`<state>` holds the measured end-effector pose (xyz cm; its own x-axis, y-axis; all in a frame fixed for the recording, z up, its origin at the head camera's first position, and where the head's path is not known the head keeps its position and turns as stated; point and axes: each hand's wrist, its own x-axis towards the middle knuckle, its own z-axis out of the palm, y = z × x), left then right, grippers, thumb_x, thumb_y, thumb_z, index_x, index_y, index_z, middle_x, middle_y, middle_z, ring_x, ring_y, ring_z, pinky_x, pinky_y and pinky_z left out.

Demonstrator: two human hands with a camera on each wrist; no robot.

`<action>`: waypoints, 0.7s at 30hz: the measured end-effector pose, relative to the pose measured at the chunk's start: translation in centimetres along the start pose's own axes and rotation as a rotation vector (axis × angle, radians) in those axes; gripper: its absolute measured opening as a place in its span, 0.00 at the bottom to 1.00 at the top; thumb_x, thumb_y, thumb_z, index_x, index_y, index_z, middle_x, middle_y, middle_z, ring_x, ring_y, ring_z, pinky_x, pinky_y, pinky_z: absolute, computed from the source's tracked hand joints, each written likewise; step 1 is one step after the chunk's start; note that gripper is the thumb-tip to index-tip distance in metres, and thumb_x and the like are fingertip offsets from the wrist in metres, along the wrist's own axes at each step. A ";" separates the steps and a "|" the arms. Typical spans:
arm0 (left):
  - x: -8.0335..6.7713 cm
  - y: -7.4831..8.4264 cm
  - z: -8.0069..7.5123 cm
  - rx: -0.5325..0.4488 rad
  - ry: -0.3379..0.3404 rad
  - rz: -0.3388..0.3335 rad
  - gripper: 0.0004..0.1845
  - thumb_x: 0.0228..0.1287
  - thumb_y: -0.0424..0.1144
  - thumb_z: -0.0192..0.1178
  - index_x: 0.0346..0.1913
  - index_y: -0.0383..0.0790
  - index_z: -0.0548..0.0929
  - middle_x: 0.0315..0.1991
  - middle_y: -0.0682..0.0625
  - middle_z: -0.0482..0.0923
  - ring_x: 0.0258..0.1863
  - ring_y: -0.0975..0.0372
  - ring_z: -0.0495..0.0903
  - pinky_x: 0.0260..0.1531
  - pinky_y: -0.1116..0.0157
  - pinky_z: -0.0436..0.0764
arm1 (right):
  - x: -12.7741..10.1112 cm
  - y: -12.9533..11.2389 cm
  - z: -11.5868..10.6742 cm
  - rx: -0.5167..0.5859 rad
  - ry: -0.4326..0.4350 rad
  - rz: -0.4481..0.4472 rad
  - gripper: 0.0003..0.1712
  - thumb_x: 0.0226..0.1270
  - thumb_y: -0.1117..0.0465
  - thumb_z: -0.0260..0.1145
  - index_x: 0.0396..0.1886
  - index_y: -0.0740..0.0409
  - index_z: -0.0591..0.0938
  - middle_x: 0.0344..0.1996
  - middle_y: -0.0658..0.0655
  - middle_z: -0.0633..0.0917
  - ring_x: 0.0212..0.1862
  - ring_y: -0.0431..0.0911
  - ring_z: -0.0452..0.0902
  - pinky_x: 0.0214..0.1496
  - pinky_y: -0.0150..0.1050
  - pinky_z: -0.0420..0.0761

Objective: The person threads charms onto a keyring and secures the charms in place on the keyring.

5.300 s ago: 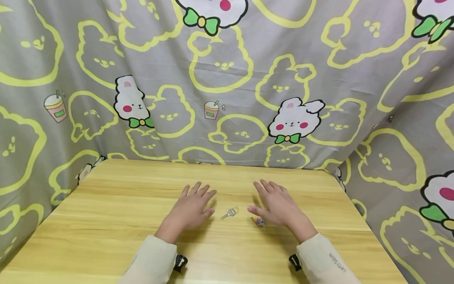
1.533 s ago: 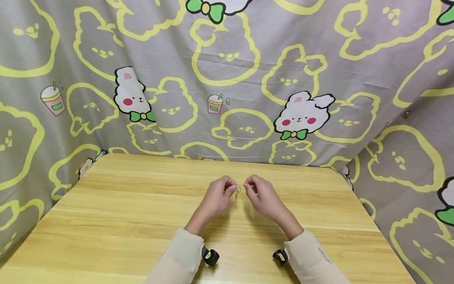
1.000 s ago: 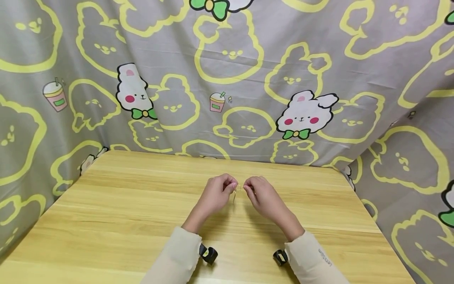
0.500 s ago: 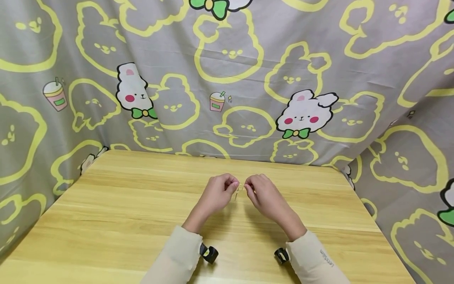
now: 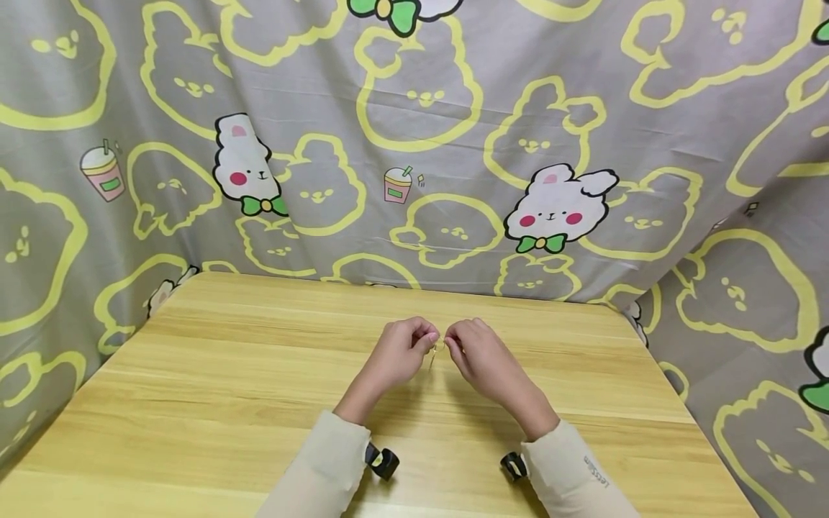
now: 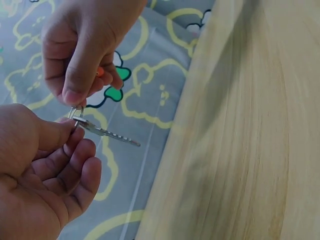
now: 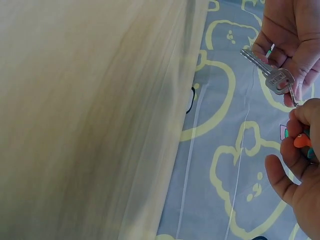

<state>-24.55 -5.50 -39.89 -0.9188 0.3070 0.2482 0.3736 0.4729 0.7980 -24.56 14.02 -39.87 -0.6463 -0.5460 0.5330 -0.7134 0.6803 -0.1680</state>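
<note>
My left hand point(image 5: 398, 352) pinches a thin metal key ring point(image 6: 76, 112) between thumb and index finger. From the ring hangs a silver key point(image 7: 278, 80), its blade sticking out toward the table side. Facing it, my right hand point(image 5: 482, 356) has thumb and fingertip right at the other side of the ring. Curled in its fingers is a small charm point(image 7: 302, 141), orange with a bit of teal, mostly hidden. In the head view both hands are close together above the table, fingertips nearly meeting.
The wooden table point(image 5: 227, 403) spreads beneath both hands. A grey curtain point(image 5: 311, 93) with yellow cartoon outlines hangs behind it and along both sides. Black wrist cameras point(image 5: 383, 464) sit at the beige sleeves point(image 5: 317, 467).
The key and charm lay on the table between open hands 5.3 seconds ago; both are now held up in the fingers. Over the last second the fingertips have drawn slightly closer.
</note>
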 end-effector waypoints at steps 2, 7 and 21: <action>0.0 0.0 0.0 0.004 -0.005 0.002 0.10 0.79 0.37 0.55 0.46 0.35 0.85 0.36 0.43 0.84 0.28 0.62 0.76 0.29 0.67 0.77 | 0.0 0.0 0.0 0.001 0.000 0.002 0.03 0.72 0.68 0.67 0.39 0.58 0.81 0.33 0.51 0.82 0.35 0.44 0.72 0.37 0.37 0.76; 0.0 0.1 0.0 0.021 -0.017 0.018 0.10 0.78 0.37 0.56 0.45 0.36 0.86 0.33 0.47 0.83 0.27 0.64 0.75 0.29 0.68 0.77 | 0.0 0.0 0.0 0.004 0.000 -0.007 0.04 0.72 0.69 0.67 0.39 0.57 0.80 0.33 0.51 0.82 0.35 0.44 0.72 0.37 0.38 0.76; 0.2 -0.4 1.0 -0.386 0.021 -0.100 0.10 0.77 0.39 0.60 0.48 0.36 0.86 0.37 0.49 0.85 0.34 0.62 0.82 0.39 0.61 0.85 | 0.1 -0.1 -0.4 0.152 0.076 0.065 0.04 0.78 0.67 0.60 0.42 0.63 0.80 0.35 0.53 0.80 0.36 0.43 0.71 0.37 0.38 0.78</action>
<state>-24.69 -4.80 -40.68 -0.9522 0.2561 0.1665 0.2102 0.1536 0.9655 -24.40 14.10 -39.49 -0.6740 -0.4610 0.5773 -0.7074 0.6278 -0.3247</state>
